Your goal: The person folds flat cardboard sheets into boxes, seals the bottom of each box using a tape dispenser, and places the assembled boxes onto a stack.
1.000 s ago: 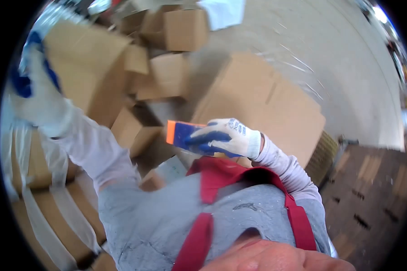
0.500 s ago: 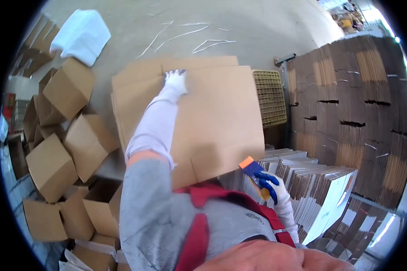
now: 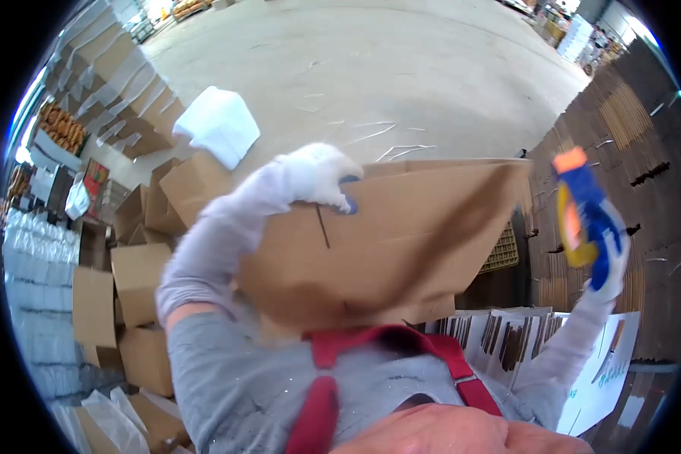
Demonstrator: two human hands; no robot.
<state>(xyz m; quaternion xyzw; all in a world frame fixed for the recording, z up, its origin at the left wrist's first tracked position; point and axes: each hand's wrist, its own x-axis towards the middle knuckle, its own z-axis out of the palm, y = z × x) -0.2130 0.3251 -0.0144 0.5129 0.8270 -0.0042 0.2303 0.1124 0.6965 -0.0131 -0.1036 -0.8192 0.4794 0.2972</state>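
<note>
The upper part of the cardboard sheet (image 3: 401, 227) appears to be pinched by the left hand (image 3: 318, 175), with the fingers curled over near its far edge and the blue fingertips (image 3: 348, 205) bent down against its face. By this hold, it seems, the sheet is kept raised and tilted in front of the body rather than lying flat. The tape dispenser (image 3: 580, 189) is gripped in the right hand (image 3: 611, 246), whose fingers are wrapped around its body; the exact finger placing is blurred. It is held upright, orange end up, to the right of the sheet and apart from it, presumably so that the sheet can be handled without being knocked.

Left of the sheet, open cartons (image 3: 141, 276) are set close together, perhaps to be within reach. Beyond its upper left corner a white container (image 3: 221, 125) is placed on the floor (image 3: 340, 83). At its right side a yellow grid crate (image 3: 502, 251) is partly hidden, and farther right flat cardboard is stacked (image 3: 632, 170), probably to save space. White-faced boards (image 3: 601, 378) are packed upright to its lower right.
</note>
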